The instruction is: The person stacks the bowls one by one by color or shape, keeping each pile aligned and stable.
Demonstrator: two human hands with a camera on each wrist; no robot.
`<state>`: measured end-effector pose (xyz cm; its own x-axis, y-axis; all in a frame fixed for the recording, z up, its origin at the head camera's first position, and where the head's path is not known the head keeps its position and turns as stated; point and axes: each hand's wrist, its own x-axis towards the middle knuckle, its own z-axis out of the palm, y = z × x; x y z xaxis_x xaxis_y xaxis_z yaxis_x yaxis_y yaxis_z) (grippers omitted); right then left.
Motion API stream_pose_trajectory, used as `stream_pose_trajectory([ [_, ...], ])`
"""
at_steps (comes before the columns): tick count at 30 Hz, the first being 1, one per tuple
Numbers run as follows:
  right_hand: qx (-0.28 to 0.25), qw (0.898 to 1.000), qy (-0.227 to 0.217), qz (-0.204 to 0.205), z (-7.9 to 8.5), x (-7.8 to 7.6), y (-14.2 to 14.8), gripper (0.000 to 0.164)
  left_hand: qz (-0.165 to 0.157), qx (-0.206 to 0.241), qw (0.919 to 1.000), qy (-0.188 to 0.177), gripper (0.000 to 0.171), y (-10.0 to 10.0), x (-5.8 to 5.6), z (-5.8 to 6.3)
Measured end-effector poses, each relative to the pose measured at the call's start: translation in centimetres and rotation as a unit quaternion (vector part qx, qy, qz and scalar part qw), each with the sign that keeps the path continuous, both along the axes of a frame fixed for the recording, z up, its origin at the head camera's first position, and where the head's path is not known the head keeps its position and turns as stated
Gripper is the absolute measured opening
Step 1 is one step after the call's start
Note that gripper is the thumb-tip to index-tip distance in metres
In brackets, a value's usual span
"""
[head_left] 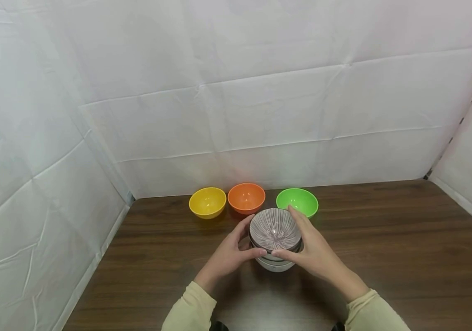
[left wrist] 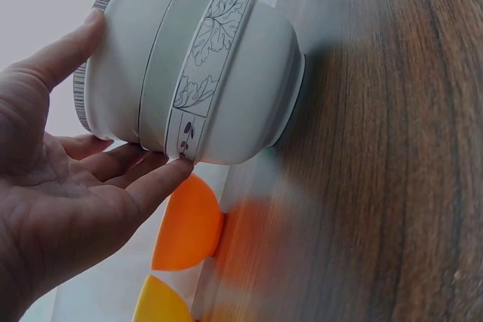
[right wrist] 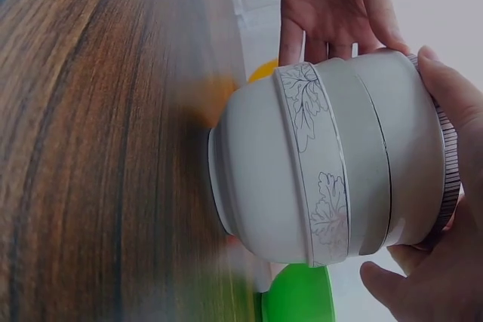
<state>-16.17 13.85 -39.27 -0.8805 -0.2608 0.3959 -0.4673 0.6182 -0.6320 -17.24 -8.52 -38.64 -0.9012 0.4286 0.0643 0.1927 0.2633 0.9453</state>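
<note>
The stack (head_left: 275, 232) sits on the table (head_left: 397, 248) between left hand (head_left: 232, 253) and right hand (head_left: 315, 248), both gripping its sides; yellow bowl (head_left: 207, 203), orange bowl (head_left: 246, 198) and green bowl (head_left: 302, 200) stand behind it.

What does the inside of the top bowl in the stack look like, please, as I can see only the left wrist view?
Observer: In the head view, the top bowl shows fine dark lines fanning out from its center.
Operator: Thank you. Is there another bowl beyond the orange bowl and yellow bowl?
Observer: Yes, a green bowl stands to the right of the orange one.
Operator: Which hand is nearer to it?
Observer: The right hand; in the head view, its fingers partly overlap that bowl's near side.
</note>
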Motion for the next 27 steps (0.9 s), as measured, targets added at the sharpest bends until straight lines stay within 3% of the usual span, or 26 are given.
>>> stream_pose_trajectory([
  [27, -0.015, 0.999, -0.034, 0.03, 0.18, 0.32, -0.06, 0.111, 0.008, -0.005, 1.0, 0.0, 0.084, -0.07, 0.16, -0.29],
])
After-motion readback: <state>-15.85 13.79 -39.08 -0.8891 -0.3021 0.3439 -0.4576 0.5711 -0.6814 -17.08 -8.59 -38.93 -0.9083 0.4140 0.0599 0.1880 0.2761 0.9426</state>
